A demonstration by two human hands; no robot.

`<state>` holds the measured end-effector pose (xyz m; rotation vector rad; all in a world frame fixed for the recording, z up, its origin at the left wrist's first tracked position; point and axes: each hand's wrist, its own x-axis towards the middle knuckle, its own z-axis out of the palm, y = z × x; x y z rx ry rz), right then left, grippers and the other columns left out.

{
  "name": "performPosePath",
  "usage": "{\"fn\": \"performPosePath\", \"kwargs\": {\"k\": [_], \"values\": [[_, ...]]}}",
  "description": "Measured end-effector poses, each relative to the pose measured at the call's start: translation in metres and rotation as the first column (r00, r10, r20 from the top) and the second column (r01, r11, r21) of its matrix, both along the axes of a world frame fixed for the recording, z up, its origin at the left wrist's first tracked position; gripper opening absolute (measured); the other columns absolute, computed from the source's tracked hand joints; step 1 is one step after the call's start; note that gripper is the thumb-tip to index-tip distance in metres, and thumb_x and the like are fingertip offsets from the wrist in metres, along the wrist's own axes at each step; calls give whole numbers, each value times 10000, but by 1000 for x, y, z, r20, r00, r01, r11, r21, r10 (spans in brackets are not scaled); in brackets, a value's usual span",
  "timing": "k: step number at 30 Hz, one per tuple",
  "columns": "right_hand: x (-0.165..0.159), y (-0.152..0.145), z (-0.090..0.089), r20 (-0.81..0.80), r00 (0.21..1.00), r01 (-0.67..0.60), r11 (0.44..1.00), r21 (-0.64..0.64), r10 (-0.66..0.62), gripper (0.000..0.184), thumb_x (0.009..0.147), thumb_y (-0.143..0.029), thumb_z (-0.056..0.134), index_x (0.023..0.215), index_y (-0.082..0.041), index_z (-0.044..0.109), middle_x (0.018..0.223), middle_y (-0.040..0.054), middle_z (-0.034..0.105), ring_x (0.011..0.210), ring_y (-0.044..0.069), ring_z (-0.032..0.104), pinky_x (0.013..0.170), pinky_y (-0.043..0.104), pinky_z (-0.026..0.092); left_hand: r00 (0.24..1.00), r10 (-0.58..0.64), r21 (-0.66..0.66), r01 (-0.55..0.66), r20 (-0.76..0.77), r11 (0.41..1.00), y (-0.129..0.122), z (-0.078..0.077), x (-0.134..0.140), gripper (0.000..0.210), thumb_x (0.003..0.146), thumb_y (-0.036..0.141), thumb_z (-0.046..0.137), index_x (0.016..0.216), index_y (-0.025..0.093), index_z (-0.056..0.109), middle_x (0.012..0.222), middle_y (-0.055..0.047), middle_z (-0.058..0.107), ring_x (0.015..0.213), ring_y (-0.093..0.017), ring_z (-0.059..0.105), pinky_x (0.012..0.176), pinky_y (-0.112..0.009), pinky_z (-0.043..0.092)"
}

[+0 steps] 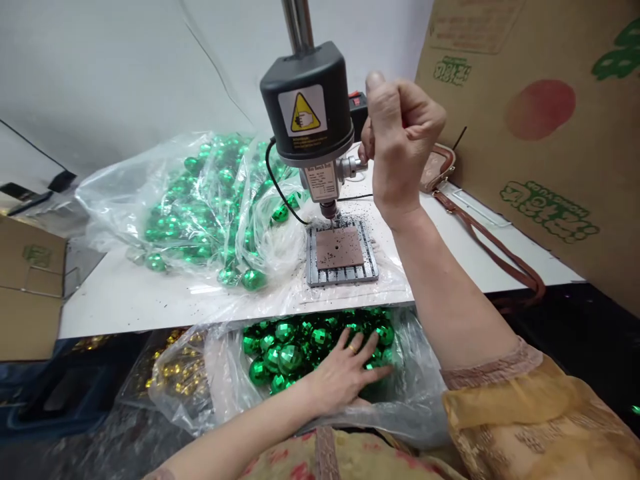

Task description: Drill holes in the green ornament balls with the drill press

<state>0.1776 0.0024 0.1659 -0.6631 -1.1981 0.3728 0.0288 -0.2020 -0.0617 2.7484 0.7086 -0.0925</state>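
My left hand (345,370) reaches into a clear plastic bag (415,373) of shiny green faceted balls (290,358). Its fingers are spread over the balls, and a ring shows on one of them. My right hand (400,137) is closed in a fist at the side of a small bench drill (320,100), beside its feed hub (353,167). The handle within that fist is mostly hidden. Beneath the chuck (329,210), a brown square board (340,248) with a small dark hole lies on the slotted metal base (345,275). No ball rests on the board.
Another clear bag (115,173) of green balls lies on the white table (150,300), left of the drill. Dark shavings are scattered around the base. A brown strap (500,257) and a large cardboard box (500,133) stand right. Gold balls (185,367) sit bagged below the table.
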Motion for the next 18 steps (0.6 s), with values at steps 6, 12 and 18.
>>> {"fn": "performPosePath", "kwargs": {"k": [6, 12, 18], "values": [[3, 0, -6, -135, 988, -61, 993, 100, 74, 526, 871, -478, 623, 518, -222, 329, 465, -74, 287, 436, 43, 278, 456, 267, 252, 995, -72, -68, 76, 69, 995, -1, 6, 14, 555, 964, 501, 530, 1473, 284, 487, 1517, -166, 489, 1459, -370, 403, 1114, -544, 425], [5, -3, -8, -152, 983, -90, 993, 73, 100, 486, 860, -409, 653, 505, -228, 375, 439, -56, 351, 402, 60, 305, 430, 302, 265, 757, 194, 130, -346, 624, 929, 35, 60, -32, 380, 883, 117, 527, 1216, 272, 621, 1168, -62, 713, 1188, -204, 637, 1055, -379, 510], [1, -8, -9, -187, 980, -58, 996, 63, 69, 481, 857, -375, 656, 491, -215, 389, 442, -46, 351, 411, 74, 332, 434, 321, 274, -370, 427, -350, -928, 825, -129, 91, 88, -174, 654, 800, 448, 743, 1344, 215, 464, 1315, -135, 558, 1258, -278, 538, 1094, -491, 427]]}}
